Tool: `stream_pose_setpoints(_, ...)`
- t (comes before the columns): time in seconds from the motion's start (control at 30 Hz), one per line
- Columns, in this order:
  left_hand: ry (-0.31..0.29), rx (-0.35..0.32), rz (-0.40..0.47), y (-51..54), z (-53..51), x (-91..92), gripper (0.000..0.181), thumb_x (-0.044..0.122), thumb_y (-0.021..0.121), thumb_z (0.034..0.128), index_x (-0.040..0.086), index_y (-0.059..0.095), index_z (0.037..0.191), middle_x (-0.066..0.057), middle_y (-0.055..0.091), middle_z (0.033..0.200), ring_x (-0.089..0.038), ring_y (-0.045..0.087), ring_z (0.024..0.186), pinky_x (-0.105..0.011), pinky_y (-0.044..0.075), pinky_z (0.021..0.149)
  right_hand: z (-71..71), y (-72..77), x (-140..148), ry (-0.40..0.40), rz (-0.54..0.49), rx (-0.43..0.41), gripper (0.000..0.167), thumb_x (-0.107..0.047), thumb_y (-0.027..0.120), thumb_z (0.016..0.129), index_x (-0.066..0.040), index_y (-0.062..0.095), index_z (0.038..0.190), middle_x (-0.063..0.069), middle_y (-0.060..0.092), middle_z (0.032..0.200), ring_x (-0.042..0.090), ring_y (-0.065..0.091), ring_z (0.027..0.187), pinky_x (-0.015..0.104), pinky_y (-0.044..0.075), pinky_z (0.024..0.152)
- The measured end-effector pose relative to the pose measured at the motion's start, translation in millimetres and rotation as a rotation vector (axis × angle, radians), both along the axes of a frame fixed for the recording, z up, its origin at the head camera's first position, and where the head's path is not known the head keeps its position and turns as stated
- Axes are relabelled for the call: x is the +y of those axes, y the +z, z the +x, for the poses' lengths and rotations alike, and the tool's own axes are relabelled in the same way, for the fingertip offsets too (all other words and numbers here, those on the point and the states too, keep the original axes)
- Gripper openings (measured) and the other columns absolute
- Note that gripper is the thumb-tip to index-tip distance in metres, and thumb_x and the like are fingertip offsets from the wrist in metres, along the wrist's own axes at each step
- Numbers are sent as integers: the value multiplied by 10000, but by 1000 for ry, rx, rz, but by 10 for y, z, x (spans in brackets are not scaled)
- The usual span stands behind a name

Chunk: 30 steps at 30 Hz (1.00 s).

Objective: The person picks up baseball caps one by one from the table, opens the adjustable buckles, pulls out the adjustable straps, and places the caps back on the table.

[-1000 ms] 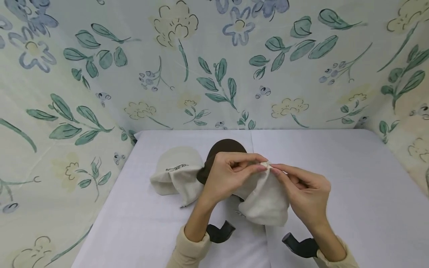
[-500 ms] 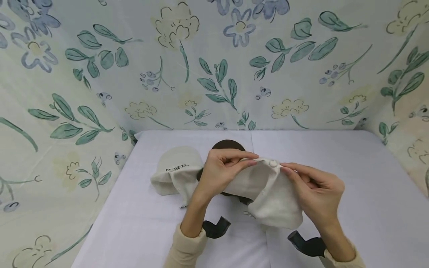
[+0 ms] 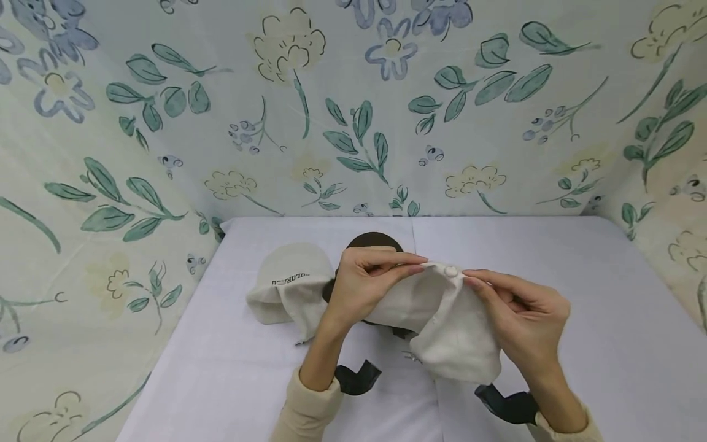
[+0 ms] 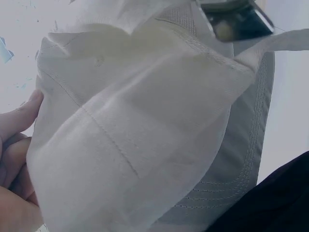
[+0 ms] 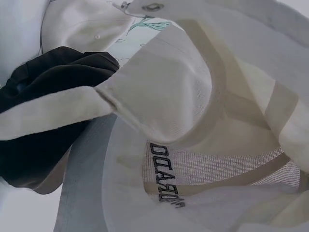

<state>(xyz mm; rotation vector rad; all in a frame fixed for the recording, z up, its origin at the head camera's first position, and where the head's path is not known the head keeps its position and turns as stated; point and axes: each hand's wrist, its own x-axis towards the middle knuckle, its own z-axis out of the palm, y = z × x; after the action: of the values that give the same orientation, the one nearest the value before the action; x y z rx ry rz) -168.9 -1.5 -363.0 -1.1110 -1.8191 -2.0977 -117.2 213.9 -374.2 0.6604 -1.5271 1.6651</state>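
Note:
Both hands hold an off-white cap (image 3: 464, 347) by its crown, one on each side of the small round button (image 3: 451, 271). My left hand (image 3: 356, 285) pinches the cloth to the left of that button. On the other side, thumb and forefinger of my right hand (image 3: 525, 325) pinch it. The cap hangs limp between them. A metal strap buckle (image 4: 236, 21) and grey brim (image 4: 241, 145) show in the left wrist view. Dark lettering (image 5: 164, 174) and mesh lining (image 5: 217, 166) appear in the right wrist view.
A dark brown cap (image 3: 375, 240) lies behind my left hand, partly hidden. Left of it sits another off-white cap (image 3: 295, 264) with dark lettering. All are over a white-covered table (image 3: 525, 245), with a floral cloth (image 3: 386, 141) behind.
My hands have moved apart, the right one to the right, and the pinched cloth has spread so the button shows. In the last half second the hands hardly move.

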Motion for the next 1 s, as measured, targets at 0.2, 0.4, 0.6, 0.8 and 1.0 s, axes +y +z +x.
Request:
stream_pose_setpoints(0.2,19,16,12,-17,10,45,144,-139,773,829,-124,779,972,-206,663,679,-72,365,578,-188,352,553,14,-9,88,-19,65,-53,153,301,719,738,223,727,868,15,808,879,0,298,382,197,221,363)
stream_pose_setpoints(0.4,45,-1,10,-45,33,137,137,-110,775,846,-101,789,982,-234,758,849,-110,469,605,-183,374,559,8,3,198,-27,85,-99,167,315,702,740,221,727,876,13,809,881,32,245,382,208,186,361)
stream_pose_setpoints(0.6,73,-34,15,-98,-1,233,126,-60,772,874,-91,792,995,-233,758,850,-99,481,609,-171,399,578,-35,5,271,-63,123,-147,168,304,706,754,211,732,891,-7,807,874,38,242,376,223,192,356)
stream_pose_setpoints(0.8,57,-105,7,-81,-72,395,129,-52,770,881,-95,790,1001,-243,777,960,-84,622,735,-150,497,681,-92,-9,384,-59,60,-200,137,291,694,783,229,719,903,14,806,852,49,247,363,220,177,352)
stream_pose_setpoints(1.0,120,-90,-48,-50,-207,607,108,-17,787,880,-59,809,977,-200,786,906,-35,563,673,-145,448,629,-203,-10,551,-122,54,-267,113,238,722,810,221,725,922,11,808,853,36,473,438,130,380,441)
